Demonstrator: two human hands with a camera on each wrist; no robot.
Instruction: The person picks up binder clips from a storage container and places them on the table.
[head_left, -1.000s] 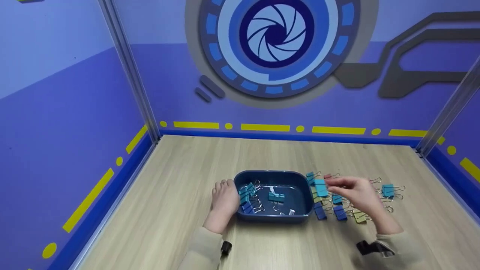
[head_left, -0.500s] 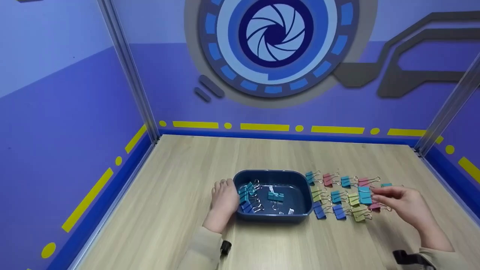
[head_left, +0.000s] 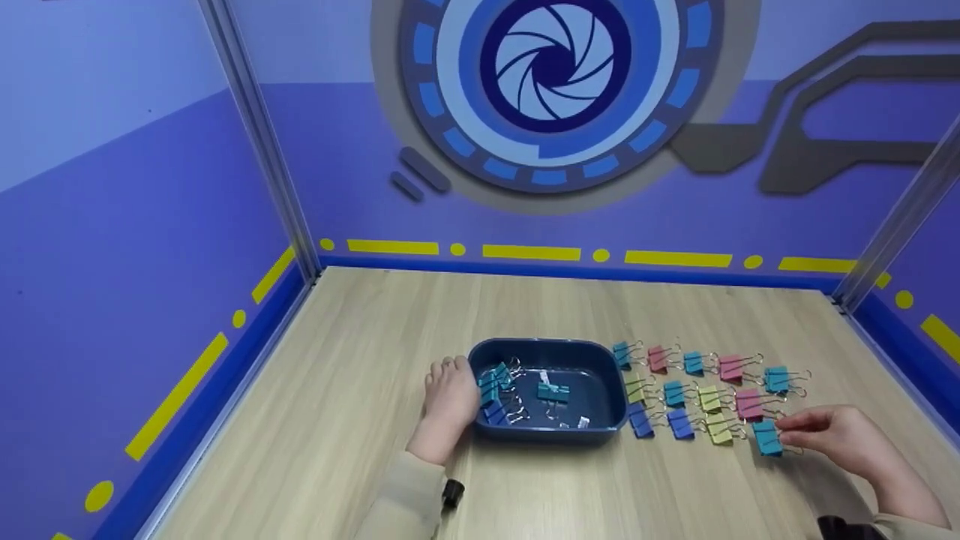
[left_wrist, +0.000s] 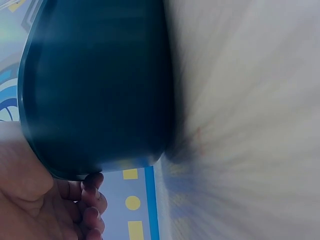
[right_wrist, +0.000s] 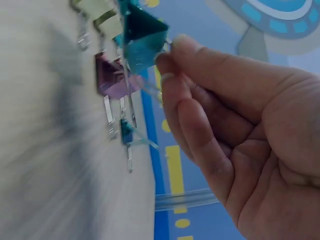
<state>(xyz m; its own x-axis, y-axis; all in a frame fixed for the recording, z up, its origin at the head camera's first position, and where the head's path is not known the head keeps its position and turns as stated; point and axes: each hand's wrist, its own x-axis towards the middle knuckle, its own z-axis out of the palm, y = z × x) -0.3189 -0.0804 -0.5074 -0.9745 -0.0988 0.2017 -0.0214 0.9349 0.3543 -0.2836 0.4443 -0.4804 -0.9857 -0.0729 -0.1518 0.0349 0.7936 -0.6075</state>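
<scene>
A dark blue plastic box (head_left: 551, 439) stands on the table with several teal and blue binder clips inside. My left hand (head_left: 452, 394) grips its left end by the rim; in the left wrist view the fingers curl by the outside wall. Right of the box, my right hand (head_left: 840, 439) pinches a teal binder clip (head_left: 767, 438) by its wire handle between thumb and index finger. This clip is at the near right end of the laid-out clips. The right wrist view shows the teal clip in the fingertips, with a pink clip (right_wrist: 112, 77) beyond it.
Several binder clips stand in rows right of the box, including a red clip (head_left: 658, 359), a yellow clip (head_left: 719, 430), a blue clip (head_left: 681, 424) and a teal clip (head_left: 777, 379). Blue-purple panels (head_left: 495, 217) bound the wooden table (head_left: 360, 337) at the back and sides.
My right hand has carried the teal binder clip from beside the box rightward, then toward the near right end of the rows. The left hand and box have stayed put.
</scene>
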